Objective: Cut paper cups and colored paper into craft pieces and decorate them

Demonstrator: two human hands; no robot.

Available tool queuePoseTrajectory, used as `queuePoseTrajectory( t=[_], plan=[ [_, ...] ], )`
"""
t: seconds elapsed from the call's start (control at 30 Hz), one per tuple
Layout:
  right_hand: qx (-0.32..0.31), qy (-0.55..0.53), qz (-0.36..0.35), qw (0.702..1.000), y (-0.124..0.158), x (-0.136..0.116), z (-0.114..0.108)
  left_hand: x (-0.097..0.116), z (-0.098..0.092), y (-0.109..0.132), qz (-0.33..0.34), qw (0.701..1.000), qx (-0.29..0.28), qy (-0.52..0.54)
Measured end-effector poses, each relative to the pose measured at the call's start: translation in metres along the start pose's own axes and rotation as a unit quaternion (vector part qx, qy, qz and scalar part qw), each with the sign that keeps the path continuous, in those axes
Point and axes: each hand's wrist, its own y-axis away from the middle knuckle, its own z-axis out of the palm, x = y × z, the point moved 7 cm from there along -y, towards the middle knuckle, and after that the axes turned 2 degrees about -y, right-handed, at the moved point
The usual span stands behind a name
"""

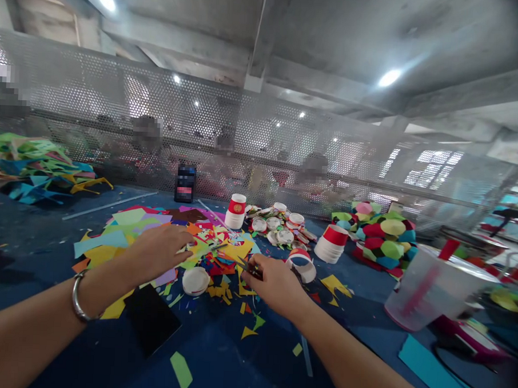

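Note:
My right hand (274,280) is closed on a pair of scissors (248,266), whose blades point up and left over a heap of coloured paper scraps (222,255). My left hand (164,247), with a silver bracelet on the wrist, reaches over the left part of the heap. Its fingers are partly spread, and nothing shows in them. Coloured paper sheets (124,228) lie beneath and behind it. Just below the heap sits a round white paper piece (195,281). Beside my right hand lies a cut red and white paper cup (302,265).
Behind stand stacked cups (235,211), a pile of white discs (279,223) and a phone (185,182). A drink cup (430,287) and paper balls (388,239) are at right. A black card (151,321) lies in front. People are behind a perforated screen (287,144).

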Motion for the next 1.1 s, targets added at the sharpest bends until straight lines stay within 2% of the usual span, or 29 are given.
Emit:
queuePoseTrajectory(
  t=[0.07, 0.13, 0.23, 0.37, 0.5, 0.67, 0.87, 1.1],
  plan=[
    [-0.012, 0.018, 0.000, 1.000, 0.001, 0.000, 0.004, -0.010, 0.001, 0.002, -0.013, 1.000, -0.020, -0.002],
    [-0.018, 0.036, -0.002, 0.999, 0.002, 0.000, 0.007, -0.011, 0.005, 0.008, -0.032, 0.995, -0.086, 0.044],
    [-0.023, 0.056, -0.008, 0.998, 0.003, -0.001, 0.009, 0.003, 0.002, 0.015, -0.022, 0.986, -0.133, 0.097],
    [-0.027, 0.071, -0.013, 0.997, 0.004, -0.002, 0.010, 0.019, 0.002, 0.019, 0.004, 0.979, -0.164, 0.118],
    [-0.032, 0.082, -0.025, 0.996, 0.007, -0.004, 0.013, 0.028, 0.008, 0.020, -0.006, 0.971, -0.191, 0.142],
    [-0.040, 0.105, -0.038, 0.993, 0.009, -0.009, 0.015, 0.038, 0.009, 0.026, -0.016, 0.962, -0.182, 0.201],
    [-0.039, 0.131, -0.049, 0.989, 0.012, -0.016, 0.013, 0.050, 0.014, 0.031, 0.048, 0.950, -0.202, 0.233],
    [-0.037, 0.149, -0.064, 0.986, 0.013, -0.020, 0.013, 0.050, 0.020, 0.029, 0.021, 0.959, -0.187, 0.213]
  ],
)
